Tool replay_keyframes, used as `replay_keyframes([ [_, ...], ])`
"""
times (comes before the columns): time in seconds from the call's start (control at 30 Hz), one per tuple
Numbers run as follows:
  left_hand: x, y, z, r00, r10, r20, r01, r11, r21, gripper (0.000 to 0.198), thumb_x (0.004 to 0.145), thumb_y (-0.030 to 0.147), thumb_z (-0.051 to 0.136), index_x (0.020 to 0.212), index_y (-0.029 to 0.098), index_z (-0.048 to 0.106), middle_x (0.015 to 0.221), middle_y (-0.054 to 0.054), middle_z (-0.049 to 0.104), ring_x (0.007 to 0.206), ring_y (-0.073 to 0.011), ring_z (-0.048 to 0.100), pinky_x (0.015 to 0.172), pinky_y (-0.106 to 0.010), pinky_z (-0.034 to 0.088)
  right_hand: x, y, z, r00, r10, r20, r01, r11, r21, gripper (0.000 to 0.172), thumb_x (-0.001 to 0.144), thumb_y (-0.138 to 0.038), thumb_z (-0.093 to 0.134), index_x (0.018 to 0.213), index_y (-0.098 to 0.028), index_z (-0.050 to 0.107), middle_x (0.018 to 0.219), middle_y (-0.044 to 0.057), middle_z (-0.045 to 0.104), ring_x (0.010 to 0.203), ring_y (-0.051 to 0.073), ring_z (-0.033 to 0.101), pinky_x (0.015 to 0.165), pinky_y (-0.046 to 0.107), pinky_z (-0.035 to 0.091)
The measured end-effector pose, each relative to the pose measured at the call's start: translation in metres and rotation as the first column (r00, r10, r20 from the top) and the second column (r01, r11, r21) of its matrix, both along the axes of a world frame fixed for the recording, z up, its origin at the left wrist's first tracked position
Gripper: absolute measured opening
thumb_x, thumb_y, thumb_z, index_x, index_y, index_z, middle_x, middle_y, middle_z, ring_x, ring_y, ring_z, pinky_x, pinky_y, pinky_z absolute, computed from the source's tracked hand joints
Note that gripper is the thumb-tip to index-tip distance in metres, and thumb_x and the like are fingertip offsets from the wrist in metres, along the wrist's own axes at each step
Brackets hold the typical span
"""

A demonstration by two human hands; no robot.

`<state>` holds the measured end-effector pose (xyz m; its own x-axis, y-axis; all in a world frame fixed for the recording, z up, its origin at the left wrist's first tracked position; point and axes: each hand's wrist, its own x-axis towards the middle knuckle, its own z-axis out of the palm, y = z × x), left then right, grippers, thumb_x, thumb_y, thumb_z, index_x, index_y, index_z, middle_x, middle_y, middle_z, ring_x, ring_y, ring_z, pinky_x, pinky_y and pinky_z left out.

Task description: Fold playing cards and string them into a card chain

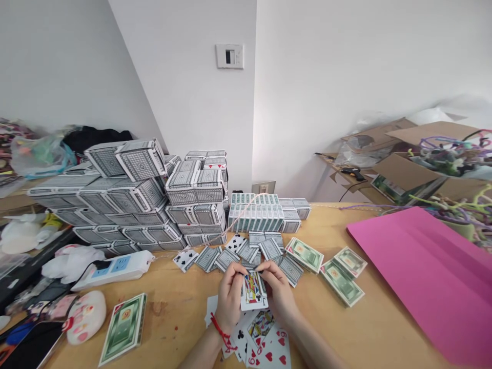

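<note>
Wooden worktable (pixel 180 328): boxed card decks (pixel 196 187) stacked high behind, loose playing cards (pixel 265 341) spread below; left hand (pixel 229 300), right hand (pixel 280 297) narrowly pinching one playing card (pixel 253 290).

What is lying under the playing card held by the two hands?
Below the held white playing card lie loose face-up playing cards on the light wooden table. The left hand covers part of them, hiding some card faces.

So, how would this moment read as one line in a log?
Left hand: holding playing card | Right hand: holding same card | Below: face-up cards | Beyond: face-down cards, stacked card boxes
</note>
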<state>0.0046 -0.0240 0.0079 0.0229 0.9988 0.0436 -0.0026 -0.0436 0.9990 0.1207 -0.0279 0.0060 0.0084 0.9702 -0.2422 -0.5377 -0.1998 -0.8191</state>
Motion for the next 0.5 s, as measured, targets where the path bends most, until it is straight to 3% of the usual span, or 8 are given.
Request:
replay_keyframes([
  [0.17,-0.004,0.0,0.002,0.993,-0.036,-0.109,0.045,0.995,0.084,0.014,0.077,0.026,0.039,0.067,0.02,0.047,0.059,0.002,0.046,0.052,-0.0123,0.043,0.051,-0.022,0.036,0.005,0.004,-0.005,0.994,0.107,0.009,-0.107,0.994,-0.006,0.025,0.07,-0.042,0.056,0.068,-0.018,0.052,0.053,-0.004,0.042,0.047,0.01,0.04,0.044,0.021,0.033],
  [0.27,-0.005,-0.001,0.003,0.987,-0.051,-0.152,0.066,0.993,0.095,0.014,0.077,0.025,0.04,0.068,0.02,0.049,0.062,0.001,0.049,0.057,-0.0134,0.047,0.055,-0.023,0.038,0.01,0.006,-0.011,0.981,0.158,0.109,-0.164,0.985,0.047,0.028,0.07,-0.043,0.059,0.064,-0.017,0.05,0.052,-0.005,0.039,0.046,0.008,0.034,0.045,0.019,0.03],
  [0.37,-0.004,-0.002,0.006,0.985,-0.106,-0.135,0.117,0.99,0.078,0.012,0.076,0.023,0.04,0.079,0.02,0.052,0.072,-0.001,0.055,0.067,-0.0154,0.051,0.062,-0.024,0.041,0.012,0.006,-0.012,0.951,0.111,0.287,-0.152,0.981,0.124,0.028,0.072,-0.044,0.058,0.067,-0.017,0.052,0.055,-0.005,0.041,0.048,0.008,0.034,0.046,0.019,0.029],
  [0.43,-0.003,-0.001,0.007,0.984,-0.133,-0.116,0.14,0.989,0.056,0.021,0.074,0.023,0.045,0.094,0.019,0.051,0.081,-0.003,0.057,0.073,-0.0165,0.053,0.066,-0.026,0.042,0.012,0.005,-0.011,0.911,0.053,0.409,-0.135,0.975,0.177,0.029,0.074,-0.045,0.055,0.068,-0.016,0.053,0.058,-0.003,0.045,0.052,0.01,0.038,0.049,0.02,0.032],
  [0.5,-0.002,0.002,0.006,0.984,-0.113,-0.135,0.116,0.993,0.014,0.026,0.072,0.027,0.051,0.097,0.018,0.051,0.085,-0.003,0.057,0.076,-0.0177,0.053,0.068,-0.026,0.042,0.011,0.005,-0.009,0.87,0.0,0.493,-0.124,0.968,0.22,0.029,0.076,-0.045,0.052,0.069,-0.016,0.054,0.062,-0.001,0.048,0.057,0.012,0.042,0.053,0.022,0.035],
])
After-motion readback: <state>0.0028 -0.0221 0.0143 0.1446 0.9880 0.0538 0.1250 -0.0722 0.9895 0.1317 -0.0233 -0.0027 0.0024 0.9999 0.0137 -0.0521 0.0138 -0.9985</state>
